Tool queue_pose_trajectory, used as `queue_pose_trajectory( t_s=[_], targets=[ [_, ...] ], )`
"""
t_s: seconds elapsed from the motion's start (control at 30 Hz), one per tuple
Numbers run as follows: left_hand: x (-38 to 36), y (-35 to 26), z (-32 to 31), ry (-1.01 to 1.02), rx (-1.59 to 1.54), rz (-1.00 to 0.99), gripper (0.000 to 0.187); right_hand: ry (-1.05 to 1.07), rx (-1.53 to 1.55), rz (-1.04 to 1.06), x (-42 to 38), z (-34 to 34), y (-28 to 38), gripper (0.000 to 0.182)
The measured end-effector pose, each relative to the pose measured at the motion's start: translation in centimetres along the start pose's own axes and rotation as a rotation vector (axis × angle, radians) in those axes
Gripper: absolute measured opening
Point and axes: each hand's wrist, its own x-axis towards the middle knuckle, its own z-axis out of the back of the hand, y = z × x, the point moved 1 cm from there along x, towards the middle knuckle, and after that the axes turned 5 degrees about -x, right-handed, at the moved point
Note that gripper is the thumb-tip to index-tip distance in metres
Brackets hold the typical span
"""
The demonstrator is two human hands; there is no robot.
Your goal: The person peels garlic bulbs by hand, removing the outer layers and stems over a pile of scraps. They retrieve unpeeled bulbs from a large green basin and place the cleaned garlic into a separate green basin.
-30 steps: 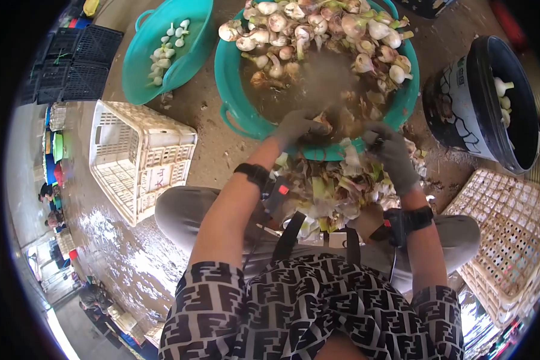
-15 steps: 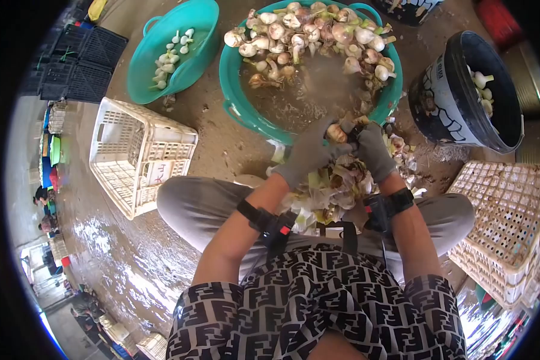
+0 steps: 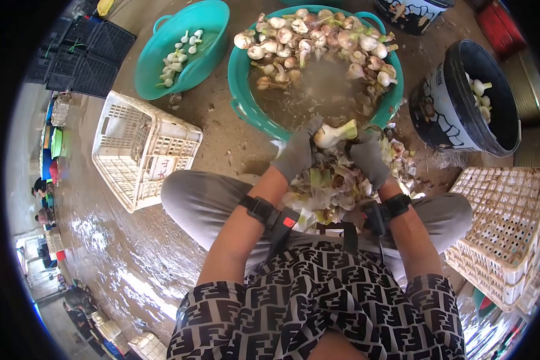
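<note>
My gloved left hand (image 3: 299, 155) grips a pale garlic bulb (image 3: 327, 137) at its round end; the short greenish stem points right. Close beside that stem is my gloved right hand (image 3: 371, 157), its fingers curled; whatever they pinch is hidden. Below both hands lies a heap of loose garlic skins (image 3: 327, 186) between my legs. Just beyond them stands a round green tub (image 3: 246, 111) of murky water, with many unpeeled garlic bulbs (image 3: 309, 39) piled along its far side.
Upper left, a green basin (image 3: 147, 69) holds several clean white bulbs. A white crate (image 3: 156, 144) lies left, near black crates (image 3: 105, 57). On the right stand a black-and-white bucket (image 3: 444, 111) containing bulbs and a stained crate (image 3: 498, 216). The floor (image 3: 120, 252) looks wet.
The bulb between my hands now shows pale and bare, where brownish skin showed before. My right hand has moved slightly down and left. The whole view has shifted a little.
</note>
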Motion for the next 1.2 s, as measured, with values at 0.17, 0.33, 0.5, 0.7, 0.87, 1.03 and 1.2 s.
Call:
queue_pose_trajectory(
  t_s=[0.17,0.33,0.5,0.7,0.87,1.03,1.2],
  targets=[
    [1.3,1.6,1.5,-0.1,0.712,-0.523,0.034,0.036,0.085,-0.056,-0.5,0.3,1.4,0.018],
    [-0.9,-0.8,0.5,0.06,0.357,-0.083,0.046,-0.071,-0.441,0.643,0.0,0.7,-1.4,0.012],
    [0.6,-2.0,1.6,-0.158,0.802,-0.411,0.04,-0.125,-0.419,0.689,-0.6,1.1,-0.9,0.012],
    [0.1,-2.0,-0.3,-0.307,1.395,-0.679,0.032,0.09,-0.002,-0.133,-0.6,0.5,1.8,0.013],
    [-0.2,-2.3,-1.1,-0.316,1.261,-0.499,0.023,-0.117,-0.567,0.745,0.5,3.5,-1.7,0.019],
    [-0.4,-3.9,1.8,0.126,0.734,-0.499,0.021,-0.201,-0.306,0.418,-1.4,7.9,-0.2,0.026],
    [0.3,-4.5,2.7,0.515,-0.014,-0.382,0.032,-0.339,-0.295,0.492,-3.7,8.7,2.4,0.025]
  ],
)
